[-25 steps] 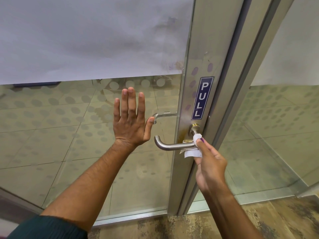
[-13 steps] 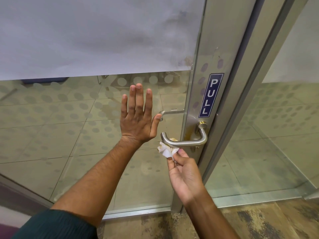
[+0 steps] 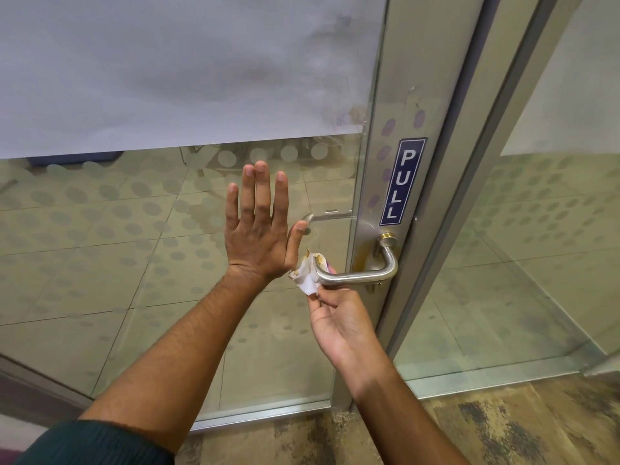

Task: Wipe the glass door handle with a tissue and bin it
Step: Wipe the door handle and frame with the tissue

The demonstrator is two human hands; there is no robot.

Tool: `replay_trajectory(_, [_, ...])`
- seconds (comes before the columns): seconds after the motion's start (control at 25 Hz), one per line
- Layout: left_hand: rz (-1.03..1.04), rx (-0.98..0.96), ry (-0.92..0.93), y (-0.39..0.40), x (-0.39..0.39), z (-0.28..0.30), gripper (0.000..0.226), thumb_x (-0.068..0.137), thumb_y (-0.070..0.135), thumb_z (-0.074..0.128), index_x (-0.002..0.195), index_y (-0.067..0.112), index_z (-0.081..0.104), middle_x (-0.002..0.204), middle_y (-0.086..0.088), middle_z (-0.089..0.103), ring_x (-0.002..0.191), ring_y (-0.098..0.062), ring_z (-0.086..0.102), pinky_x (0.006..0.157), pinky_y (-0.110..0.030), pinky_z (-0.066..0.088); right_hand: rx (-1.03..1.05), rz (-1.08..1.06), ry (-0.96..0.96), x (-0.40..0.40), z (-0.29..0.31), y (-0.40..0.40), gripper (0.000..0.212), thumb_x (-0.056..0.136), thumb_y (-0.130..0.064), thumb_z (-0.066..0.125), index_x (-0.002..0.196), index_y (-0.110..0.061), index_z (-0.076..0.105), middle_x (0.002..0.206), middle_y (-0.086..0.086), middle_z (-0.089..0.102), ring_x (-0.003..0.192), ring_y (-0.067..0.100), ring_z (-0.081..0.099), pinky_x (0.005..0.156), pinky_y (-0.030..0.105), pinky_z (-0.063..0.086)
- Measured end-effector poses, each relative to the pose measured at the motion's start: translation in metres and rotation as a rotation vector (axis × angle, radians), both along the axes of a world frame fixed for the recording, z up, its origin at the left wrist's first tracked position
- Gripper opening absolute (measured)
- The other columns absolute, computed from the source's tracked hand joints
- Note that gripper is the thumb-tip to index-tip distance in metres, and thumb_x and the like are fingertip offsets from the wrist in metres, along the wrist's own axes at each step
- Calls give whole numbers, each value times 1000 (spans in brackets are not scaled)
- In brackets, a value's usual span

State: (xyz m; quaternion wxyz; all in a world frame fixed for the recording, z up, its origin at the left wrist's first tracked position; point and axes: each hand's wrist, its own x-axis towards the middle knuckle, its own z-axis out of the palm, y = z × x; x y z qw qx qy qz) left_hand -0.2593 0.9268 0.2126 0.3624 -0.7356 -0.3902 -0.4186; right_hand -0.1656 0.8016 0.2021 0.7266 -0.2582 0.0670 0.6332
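A brushed-steel lever handle (image 3: 364, 276) juts from the metal stile of the glass door (image 3: 141, 263). My right hand (image 3: 337, 322) pinches a crumpled white tissue (image 3: 307, 273), stained yellow-brown, around the free left end of the lever. My left hand (image 3: 260, 231) lies flat on the glass just left of the handle, fingers spread upward, holding nothing. Yellowish smears show on the stile beside the handle's base.
A blue PULL sign (image 3: 401, 182) is stuck on the stile above the handle. A second lever (image 3: 327, 218) shows through the glass on the far side. The door frame post (image 3: 469, 203) and a fixed glass panel stand to the right. No bin is in view.
My right hand slid the tissue from the handle's base near the stile leftward to the lever's free end. My left hand stayed flat on the glass.
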Motion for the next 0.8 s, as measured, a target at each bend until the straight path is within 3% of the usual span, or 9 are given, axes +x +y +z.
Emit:
replay_trajectory(0.2, [9,-27,19,0,-1,0,77,98,50,32,156,6,5,158,-18,-1,152,-25,-23,125,-43,-11,35,19,-53,9,-8,-21,42,87,22,28,110,9,60,112,23,70,103,27,69,82,29,59])
replay_trajectory(0.32, [0,-42,14,0,-1,1,83,98,49,34,159,9,-6,157,-19,1,152,-24,-24,124,-42,-13,-26,-83,-129,28,-13,-38,34,88,17,35,109,8,60,103,22,70,87,27,72,72,30,61])
replay_trajectory(0.44, [-24,-55,-20,-4,1,3,83,96,48,38,158,6,2,157,-20,4,152,-23,-23,124,-42,-12,-187,-290,-495,60,-13,-50,32,90,13,44,104,-5,67,87,8,76,73,15,73,66,26,58])
replay_trajectory(0.56, [-76,-68,-70,-8,2,5,81,94,47,46,153,2,15,157,-22,8,153,-23,-20,125,-43,-8,-194,-429,-906,82,-7,-51,30,93,2,57,99,-23,73,94,-4,76,81,5,73,65,15,55])
replay_trajectory(0.68, [-125,-70,-67,-9,9,12,85,92,46,53,154,1,16,158,-23,9,154,-23,-16,125,-43,-7,-107,-488,-1413,94,-2,-39,26,91,-7,64,112,-21,72,103,-8,73,96,5,69,79,18,54])
replay_trajectory(0.8, [-63,-47,-37,-6,16,17,85,94,47,49,156,1,13,159,-22,9,153,-24,-18,125,-43,-9,0,-532,-1944,103,4,-23,30,86,4,64,112,-8,73,109,4,70,103,14,65,93,22,50])
